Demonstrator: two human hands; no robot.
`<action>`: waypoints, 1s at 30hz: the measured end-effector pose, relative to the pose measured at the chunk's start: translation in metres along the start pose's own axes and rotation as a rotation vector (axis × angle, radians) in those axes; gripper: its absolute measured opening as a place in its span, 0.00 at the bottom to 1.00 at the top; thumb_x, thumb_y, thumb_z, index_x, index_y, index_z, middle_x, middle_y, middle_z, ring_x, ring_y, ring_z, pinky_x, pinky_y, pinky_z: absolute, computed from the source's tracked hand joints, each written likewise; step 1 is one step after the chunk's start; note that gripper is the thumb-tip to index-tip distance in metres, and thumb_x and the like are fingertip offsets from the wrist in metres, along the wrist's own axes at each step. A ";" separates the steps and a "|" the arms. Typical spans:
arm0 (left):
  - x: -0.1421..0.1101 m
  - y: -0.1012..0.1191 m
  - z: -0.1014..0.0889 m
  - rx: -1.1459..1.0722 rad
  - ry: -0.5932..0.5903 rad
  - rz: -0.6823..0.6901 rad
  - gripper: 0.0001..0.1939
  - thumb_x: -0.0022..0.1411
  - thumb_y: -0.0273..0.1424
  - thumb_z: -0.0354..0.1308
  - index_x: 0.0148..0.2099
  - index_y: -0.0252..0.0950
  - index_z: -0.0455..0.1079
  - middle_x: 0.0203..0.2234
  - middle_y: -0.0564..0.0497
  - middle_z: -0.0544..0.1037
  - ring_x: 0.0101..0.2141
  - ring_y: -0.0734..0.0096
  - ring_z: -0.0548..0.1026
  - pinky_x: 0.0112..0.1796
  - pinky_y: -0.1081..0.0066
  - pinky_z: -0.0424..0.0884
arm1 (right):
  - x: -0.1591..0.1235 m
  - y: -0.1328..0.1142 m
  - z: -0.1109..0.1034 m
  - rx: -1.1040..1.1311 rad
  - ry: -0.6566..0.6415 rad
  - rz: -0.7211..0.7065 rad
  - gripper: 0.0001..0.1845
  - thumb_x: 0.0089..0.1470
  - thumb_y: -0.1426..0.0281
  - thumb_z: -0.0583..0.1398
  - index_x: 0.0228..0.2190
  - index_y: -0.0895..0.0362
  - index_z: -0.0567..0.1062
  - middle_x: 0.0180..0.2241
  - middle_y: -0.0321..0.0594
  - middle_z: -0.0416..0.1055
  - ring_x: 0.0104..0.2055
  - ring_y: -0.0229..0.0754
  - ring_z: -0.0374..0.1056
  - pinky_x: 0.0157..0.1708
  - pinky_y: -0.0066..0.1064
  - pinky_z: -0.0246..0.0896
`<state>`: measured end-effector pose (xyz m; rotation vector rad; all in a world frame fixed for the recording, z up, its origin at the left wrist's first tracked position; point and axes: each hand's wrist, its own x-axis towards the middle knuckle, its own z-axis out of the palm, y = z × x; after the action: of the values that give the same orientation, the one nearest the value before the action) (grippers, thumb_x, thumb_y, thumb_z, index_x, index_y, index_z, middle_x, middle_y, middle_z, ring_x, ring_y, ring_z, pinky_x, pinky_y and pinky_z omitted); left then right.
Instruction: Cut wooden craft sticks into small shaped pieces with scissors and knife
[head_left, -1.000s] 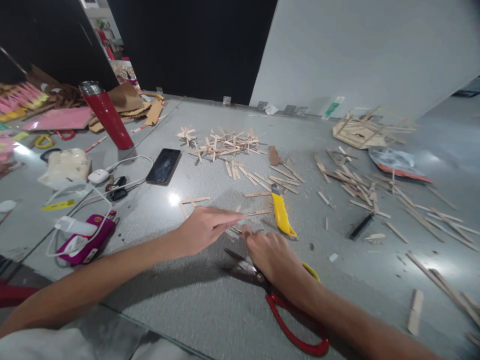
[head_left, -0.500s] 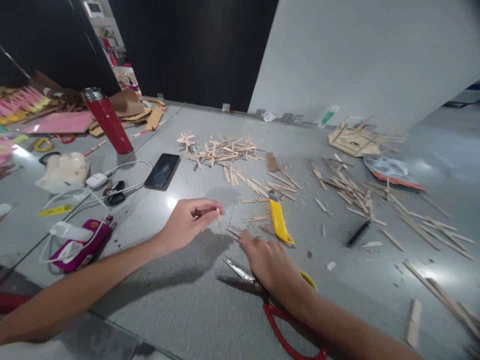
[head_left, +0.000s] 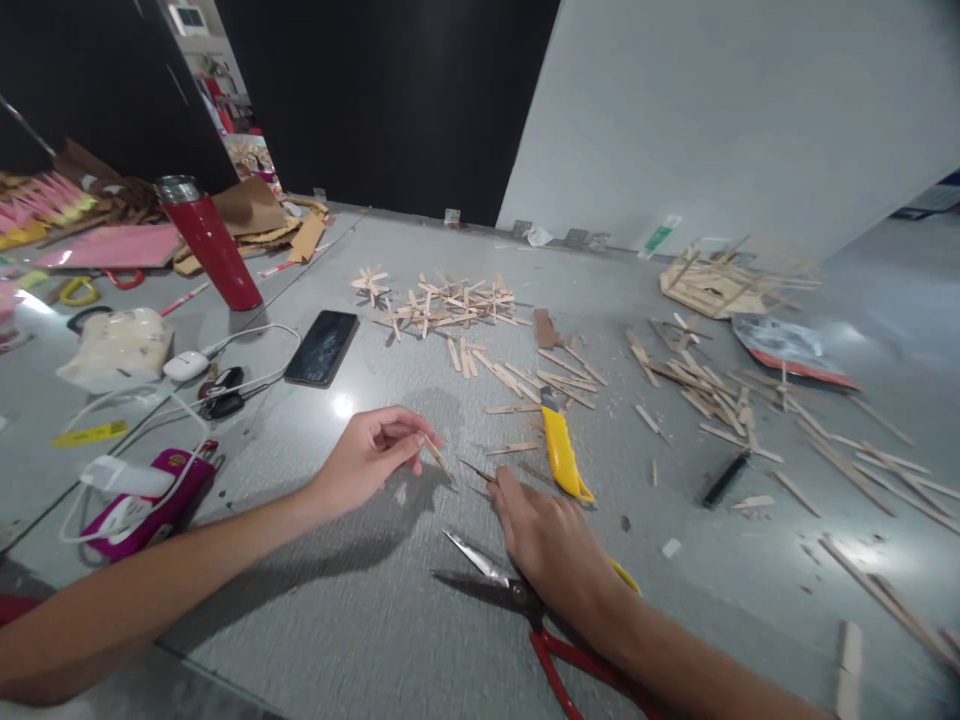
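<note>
My left hand (head_left: 373, 455) pinches a small wooden stick (head_left: 436, 456) between thumb and fingertips, and the stick slants down toward the table. Close by on the right, my right hand (head_left: 541, 520) rests low with its fingers closed around a thin, dark, pointed piece (head_left: 477, 470); its kind is not clear. Beneath that hand and wrist lie scissors (head_left: 517, 596) with blades spread and red and yellow handles, partly covered by the forearm. A yellow utility knife (head_left: 561, 448) lies just beyond my right hand, beside short wooden sticks (head_left: 516, 448).
A pile of short sticks (head_left: 457, 300) lies farther back. Longer sticks (head_left: 712, 385), a black pen-like object (head_left: 726, 478) and a wooden frame model (head_left: 716, 285) are at right. On the left are a phone (head_left: 322, 347), a red bottle (head_left: 214, 248) and a purple power bank (head_left: 154, 500).
My left hand has turned slightly, so its stick now shows longer and slants downward. My right hand appears slightly lower and farther right, still gripping the thin piece. The whole view has shifted slightly.
</note>
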<state>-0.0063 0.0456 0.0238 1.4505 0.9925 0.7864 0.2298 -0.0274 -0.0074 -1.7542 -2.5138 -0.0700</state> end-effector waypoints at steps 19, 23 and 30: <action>-0.005 -0.022 0.004 0.744 -0.120 0.211 0.15 0.76 0.33 0.49 0.41 0.35 0.76 0.30 0.47 0.82 0.28 0.65 0.77 0.32 0.69 0.66 | -0.007 -0.011 -0.009 -0.212 0.152 -0.244 0.37 0.48 0.89 0.58 0.61 0.73 0.66 0.30 0.39 0.73 0.27 0.42 0.71 0.23 0.32 0.70; -0.005 -0.024 0.006 0.755 -0.107 0.215 0.15 0.75 0.33 0.50 0.41 0.34 0.76 0.30 0.47 0.82 0.28 0.65 0.77 0.32 0.69 0.65 | -0.006 -0.013 -0.010 -0.245 0.120 -0.251 0.36 0.51 0.88 0.59 0.62 0.72 0.66 0.31 0.39 0.74 0.28 0.42 0.72 0.24 0.32 0.71; -0.007 -0.024 0.011 0.762 -0.099 0.210 0.14 0.75 0.33 0.50 0.41 0.34 0.75 0.26 0.49 0.80 0.23 0.69 0.73 0.28 0.72 0.62 | -0.005 -0.014 -0.012 -0.265 0.065 -0.271 0.36 0.51 0.89 0.56 0.62 0.73 0.65 0.32 0.41 0.75 0.28 0.42 0.73 0.23 0.31 0.71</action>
<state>-0.0024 0.0347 -0.0011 2.2511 1.1343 0.4838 0.2183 -0.0379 0.0043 -1.4437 -2.7818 -0.4881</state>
